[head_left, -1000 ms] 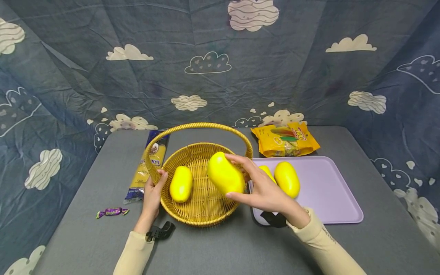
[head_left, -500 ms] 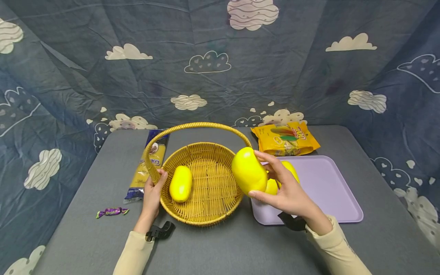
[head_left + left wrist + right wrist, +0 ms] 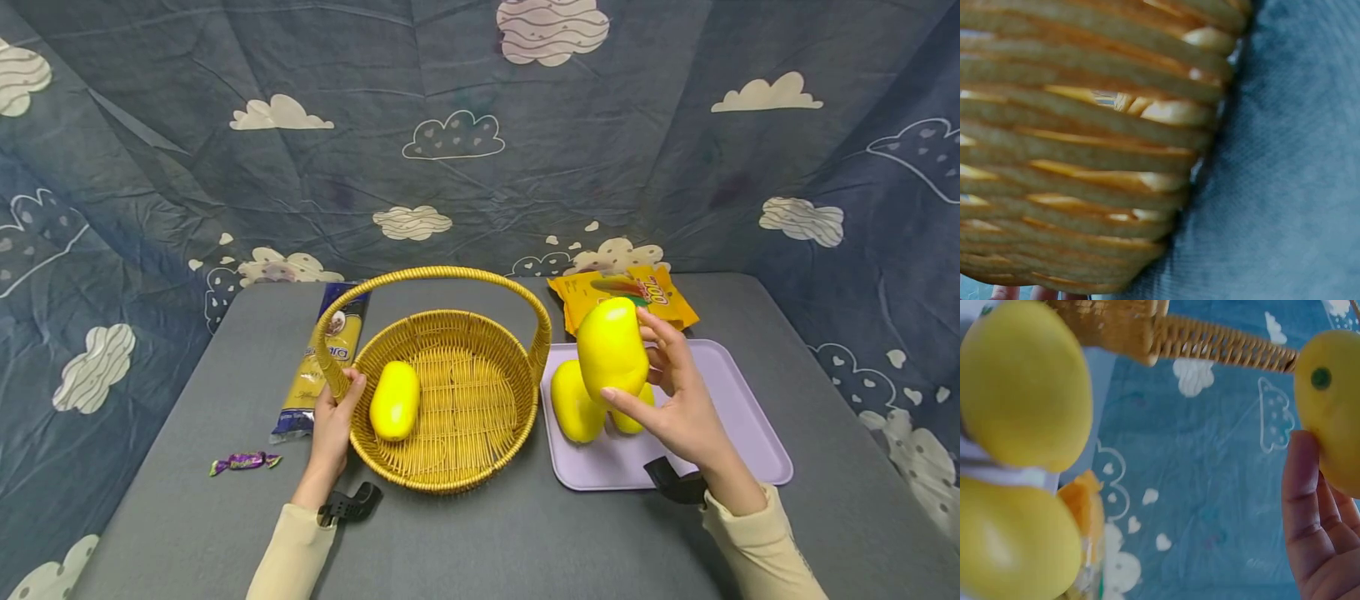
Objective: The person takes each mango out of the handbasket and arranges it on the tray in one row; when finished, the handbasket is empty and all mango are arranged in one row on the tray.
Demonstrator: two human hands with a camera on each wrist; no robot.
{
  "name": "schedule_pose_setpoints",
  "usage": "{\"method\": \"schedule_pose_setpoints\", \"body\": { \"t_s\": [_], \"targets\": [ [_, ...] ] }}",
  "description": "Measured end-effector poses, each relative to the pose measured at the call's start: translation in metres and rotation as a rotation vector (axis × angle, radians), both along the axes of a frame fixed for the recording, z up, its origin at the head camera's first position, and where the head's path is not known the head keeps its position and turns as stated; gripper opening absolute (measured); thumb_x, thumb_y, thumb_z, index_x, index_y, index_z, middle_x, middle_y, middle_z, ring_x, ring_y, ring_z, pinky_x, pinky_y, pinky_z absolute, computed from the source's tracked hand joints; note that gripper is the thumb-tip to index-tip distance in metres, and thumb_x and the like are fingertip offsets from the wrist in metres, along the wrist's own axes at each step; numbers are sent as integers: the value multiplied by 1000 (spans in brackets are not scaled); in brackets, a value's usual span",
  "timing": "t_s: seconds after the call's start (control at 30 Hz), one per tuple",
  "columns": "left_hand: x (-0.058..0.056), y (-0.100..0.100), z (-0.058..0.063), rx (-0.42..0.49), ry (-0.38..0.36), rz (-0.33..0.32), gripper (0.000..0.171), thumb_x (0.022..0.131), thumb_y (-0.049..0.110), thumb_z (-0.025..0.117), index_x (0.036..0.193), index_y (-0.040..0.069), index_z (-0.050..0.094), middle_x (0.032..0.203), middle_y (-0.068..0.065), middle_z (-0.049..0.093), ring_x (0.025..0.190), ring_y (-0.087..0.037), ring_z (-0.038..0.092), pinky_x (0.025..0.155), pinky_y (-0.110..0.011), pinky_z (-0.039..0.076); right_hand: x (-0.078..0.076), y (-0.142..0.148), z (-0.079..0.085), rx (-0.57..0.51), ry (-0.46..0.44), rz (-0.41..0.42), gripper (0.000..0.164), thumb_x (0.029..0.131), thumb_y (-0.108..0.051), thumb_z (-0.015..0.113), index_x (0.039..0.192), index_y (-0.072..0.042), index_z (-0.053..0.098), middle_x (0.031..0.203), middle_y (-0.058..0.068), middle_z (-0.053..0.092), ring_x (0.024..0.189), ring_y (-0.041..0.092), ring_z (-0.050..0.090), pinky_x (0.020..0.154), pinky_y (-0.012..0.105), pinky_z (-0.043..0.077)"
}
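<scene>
A yellow mango (image 3: 613,348) is held up by my right hand (image 3: 678,400), thumb on its near side and fingers on its far side. Beneath it, two more mangoes lie on the lilac tray (image 3: 720,417); the left one (image 3: 576,404) shows well, the other (image 3: 630,417) is partly hidden. My left hand (image 3: 336,421) grips the golden wicker basket (image 3: 442,483) at its left side, by the foot of the handle. Inside the basket, at the left, rests one mango (image 3: 395,402). The left wrist view is filled by the basket's weave (image 3: 1072,144), with fingertips at the bottom edge.
Behind the tray lies an orange snack bag (image 3: 581,296), partly covered by the raised mango. A blue and yellow pasta packet (image 3: 311,375) lies left of the basket. A purple wrapped candy (image 3: 244,462) is at the front left. A cloud-patterned cloth hangs behind the table.
My right hand has carried the mango rightward, from above the basket to above the tray. The left tray mango has come into fuller view. My left hand and the basket have stayed put.
</scene>
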State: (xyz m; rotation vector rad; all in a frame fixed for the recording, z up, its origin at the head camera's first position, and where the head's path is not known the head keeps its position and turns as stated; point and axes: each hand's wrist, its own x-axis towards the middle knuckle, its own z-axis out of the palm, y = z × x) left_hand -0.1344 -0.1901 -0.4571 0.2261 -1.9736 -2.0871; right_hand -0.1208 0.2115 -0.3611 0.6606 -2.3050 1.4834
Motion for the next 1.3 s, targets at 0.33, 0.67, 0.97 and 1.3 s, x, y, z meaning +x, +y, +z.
{"method": "schedule_pose_setpoints", "body": {
  "t_s": [0.33, 0.67, 0.97, 1.3],
  "targets": [
    [-1, 0, -1, 22, 17, 14, 12, 95, 17, 59, 102, 8, 54, 94, 2, 54, 89, -13, 48, 81, -23, 38, -9, 24, -18, -27, -50, -239, 96, 71, 11, 76, 148, -19, 28, 125, -3, 42, 100, 14, 50, 78, 21, 41],
    [0, 0, 0, 19, -8, 12, 15, 95, 20, 59, 104, 9, 54, 96, 2, 54, 90, -13, 48, 83, -27, 38, -17, 50, -35, -16, -110, -407, 86, 77, 3, 74, 148, -21, 30, 120, -3, 41, 91, 11, 48, 72, 16, 40],
    [0, 0, 2, 2, -11, 14, 15, 96, 19, 58, 105, 8, 53, 97, 2, 54, 91, -13, 48, 82, -23, 38, -22, 69, -46, 18, -267, -508, 74, 87, -18, 69, 148, -24, 27, 126, 12, 39, 89, 17, 40, 70, 24, 37],
    [0, 0, 1, 4, -10, 6, 18, 96, 20, 58, 105, 6, 53, 97, 1, 54, 91, -13, 48, 84, -27, 38, -58, 127, -126, 166, -427, -571, 84, 82, -51, 69, 148, -41, 18, 134, 16, 38, 97, 27, 40, 67, 39, 37]
  ]
}}
